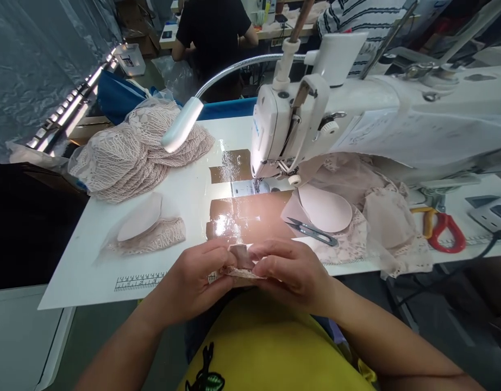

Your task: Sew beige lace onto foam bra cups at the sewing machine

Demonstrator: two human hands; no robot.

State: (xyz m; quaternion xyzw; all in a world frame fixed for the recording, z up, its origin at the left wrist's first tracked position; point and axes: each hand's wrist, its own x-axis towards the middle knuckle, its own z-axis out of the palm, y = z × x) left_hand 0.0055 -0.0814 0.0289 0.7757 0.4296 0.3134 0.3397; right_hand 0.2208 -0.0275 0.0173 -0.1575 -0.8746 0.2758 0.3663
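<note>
At the table's front edge my left hand (201,277) and my right hand (293,271) pinch a small pale pink lace fabric piece (241,260) between them. The fingers of both hands are closed on it, and they hide most of its shape. Just beyond my right hand lie black thread snips (313,232), resting against a smooth pink bra cup (326,209) and lace fabric (354,233). To the left of my left hand lies another cup piece (140,220) with lace and sheer fabric (163,234) beneath it.
A white sewing machine (270,127) stands behind my hands, with a bendy-necked lamp (183,125) beside it. Stacked lace cups (132,146) fill the back left. Red-handled scissors (446,233) lie at the right. Two people (213,38) sit beyond the table.
</note>
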